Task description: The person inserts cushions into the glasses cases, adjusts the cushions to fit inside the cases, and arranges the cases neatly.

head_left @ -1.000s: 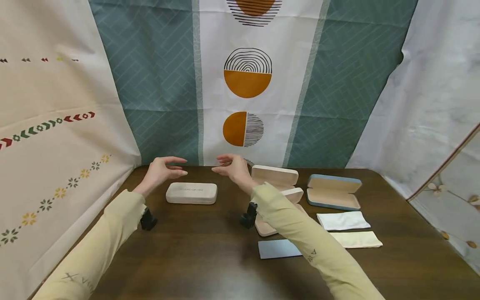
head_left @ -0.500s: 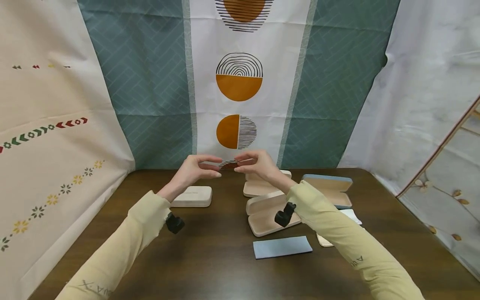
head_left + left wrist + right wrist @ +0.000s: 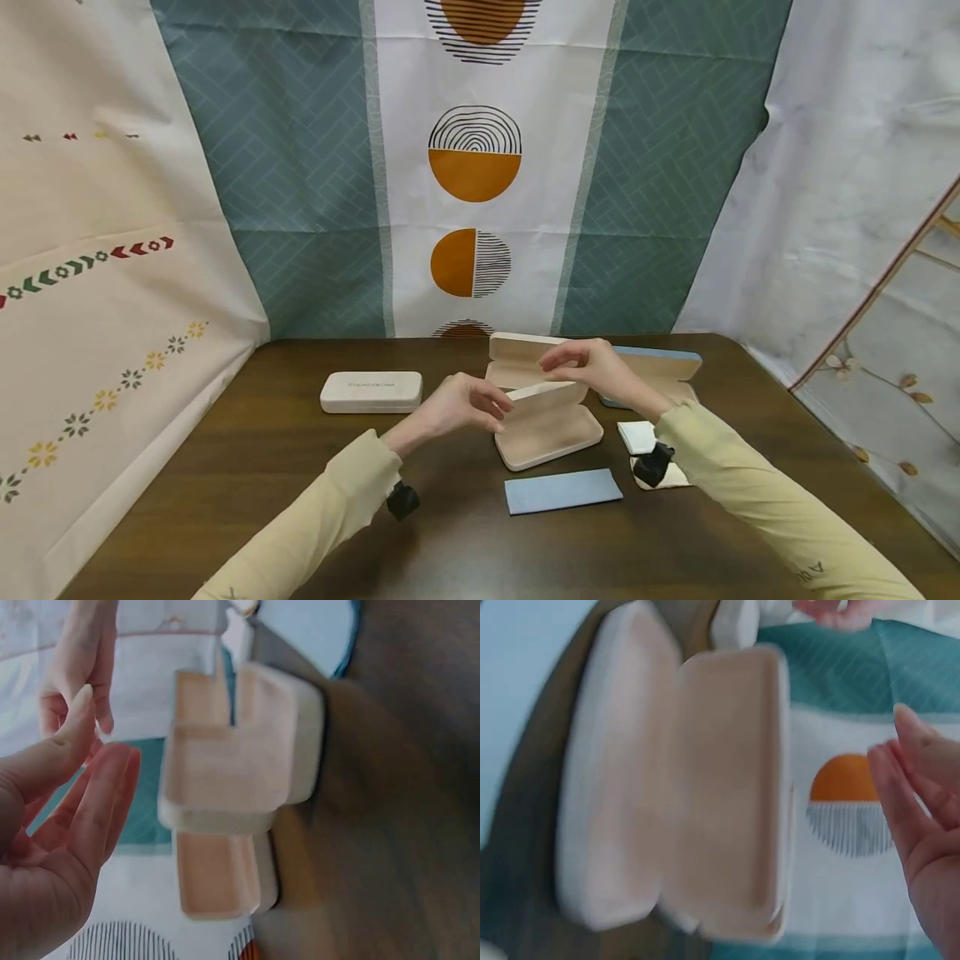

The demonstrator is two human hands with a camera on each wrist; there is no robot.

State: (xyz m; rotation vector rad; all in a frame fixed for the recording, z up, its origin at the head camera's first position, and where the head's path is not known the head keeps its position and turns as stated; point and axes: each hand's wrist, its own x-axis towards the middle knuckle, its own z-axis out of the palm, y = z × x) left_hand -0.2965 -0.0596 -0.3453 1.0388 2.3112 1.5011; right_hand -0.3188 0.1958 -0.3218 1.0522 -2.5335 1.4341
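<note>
An open cream glasses case [image 3: 551, 433] lies between my hands, its lid raised at the back and its beige inside bare. My left hand [image 3: 465, 404] is at the case's left end, fingers loosely bent and holding nothing. Above the right end of the lid hovers my right hand [image 3: 588, 367], thumb and fingers near each other with nothing between them. Both wrist views show the case [image 3: 225, 765] apart from the fingers, slightly blurred. Just in front of it a light blue cloth [image 3: 562, 492] lies flat.
Behind stands a second open cream case [image 3: 517, 372], and a blue open case [image 3: 667, 367] is partly hidden by the right arm. A white cloth [image 3: 636, 437] and a cream cloth [image 3: 671, 477] lie to the right. Far left sits a closed white case [image 3: 371, 392].
Both hands have swung rightward and lowered from over the back of the table to the two ends of the front cream case. The view has shifted slightly; cases and cloths stay put.
</note>
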